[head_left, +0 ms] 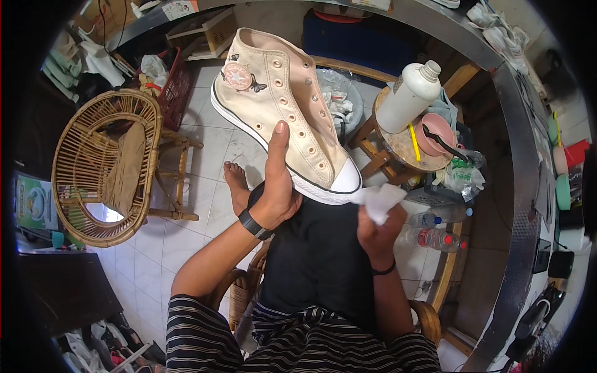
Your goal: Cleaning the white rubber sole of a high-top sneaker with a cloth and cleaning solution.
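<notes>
A cream canvas Converse high-top sneaker is held up above my lap, toe down to the right. Its eyelets have no laces, and a pink star patch with dark butterflies marks the ankle. My left hand grips the shoe from below, thumb lying along its side and the other fingers hidden behind the sole. In my right hand is a crumpled white cloth or tissue, blurred, close by the white rubber toe. Whether the cloth touches the sole edge I cannot tell.
At the right, a round wooden stool carries a white bottle, a pink bowl and a black-handled brush. Plastic bottles lie on the floor below. A lined bin stands behind the shoe; a rattan chair is at left.
</notes>
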Tool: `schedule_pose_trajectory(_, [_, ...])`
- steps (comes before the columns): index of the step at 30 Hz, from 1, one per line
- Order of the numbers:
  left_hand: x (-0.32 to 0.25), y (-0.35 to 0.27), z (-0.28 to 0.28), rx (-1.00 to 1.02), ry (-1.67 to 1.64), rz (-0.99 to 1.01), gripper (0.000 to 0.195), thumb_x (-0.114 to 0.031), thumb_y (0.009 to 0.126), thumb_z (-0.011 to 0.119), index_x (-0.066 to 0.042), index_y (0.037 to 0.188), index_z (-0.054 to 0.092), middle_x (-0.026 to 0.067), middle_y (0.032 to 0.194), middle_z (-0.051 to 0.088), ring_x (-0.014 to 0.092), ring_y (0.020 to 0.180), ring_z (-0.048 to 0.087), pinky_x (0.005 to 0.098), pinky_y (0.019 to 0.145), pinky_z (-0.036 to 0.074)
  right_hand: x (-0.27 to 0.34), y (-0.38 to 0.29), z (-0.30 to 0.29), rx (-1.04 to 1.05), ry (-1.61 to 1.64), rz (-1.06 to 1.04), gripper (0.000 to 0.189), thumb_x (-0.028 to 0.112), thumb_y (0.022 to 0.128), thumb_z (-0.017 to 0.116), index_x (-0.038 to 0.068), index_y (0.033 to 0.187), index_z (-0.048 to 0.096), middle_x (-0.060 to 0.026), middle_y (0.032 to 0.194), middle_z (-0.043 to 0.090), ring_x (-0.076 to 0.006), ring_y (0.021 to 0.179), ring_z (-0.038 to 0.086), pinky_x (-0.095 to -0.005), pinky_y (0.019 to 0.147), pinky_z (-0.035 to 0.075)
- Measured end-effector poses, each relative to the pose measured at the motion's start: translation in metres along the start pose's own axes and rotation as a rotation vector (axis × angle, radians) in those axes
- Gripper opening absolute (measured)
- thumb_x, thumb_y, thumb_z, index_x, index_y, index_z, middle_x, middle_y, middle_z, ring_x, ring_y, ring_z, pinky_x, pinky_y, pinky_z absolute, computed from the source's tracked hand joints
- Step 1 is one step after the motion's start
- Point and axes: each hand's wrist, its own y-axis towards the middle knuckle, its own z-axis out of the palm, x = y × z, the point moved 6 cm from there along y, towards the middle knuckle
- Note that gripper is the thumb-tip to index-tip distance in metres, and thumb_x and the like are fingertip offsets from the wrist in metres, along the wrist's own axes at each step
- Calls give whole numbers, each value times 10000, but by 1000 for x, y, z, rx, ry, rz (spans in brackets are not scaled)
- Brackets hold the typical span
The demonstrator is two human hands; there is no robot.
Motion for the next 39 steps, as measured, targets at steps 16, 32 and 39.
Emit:
schedule_pose_trajectory(16, [-6,-9,9,3,-8,16,838,-552,909,583,-9,1468,276,155,1389,478,283,1260,501,422,1109,344,18,-1,0,-71,-43,-100,192,6,640,699,1,830,670,-139,800,641,-325,673,632,-364,603,496])
schedule_pose_trajectory(32, [-6,-15,7,-44,-29,68,841,-494,899,639,18,1442,249,159,1350,481,281,1205,539,445,1043,421,24,2,7,51,-112,-113,168,10,634,699,8,798,662,-135,776,638,-335,647,624,-377,579,494])
schedule_pose_trajectory(39, [-5,-15,3,-55,-14,61,790,-511,910,612,3,1430,313,131,1364,490,256,1223,522,425,1059,397,26,1,9,63,-175,-110,150,38,653,693,6,796,658,-143,785,642,-325,674,636,-380,595,504])
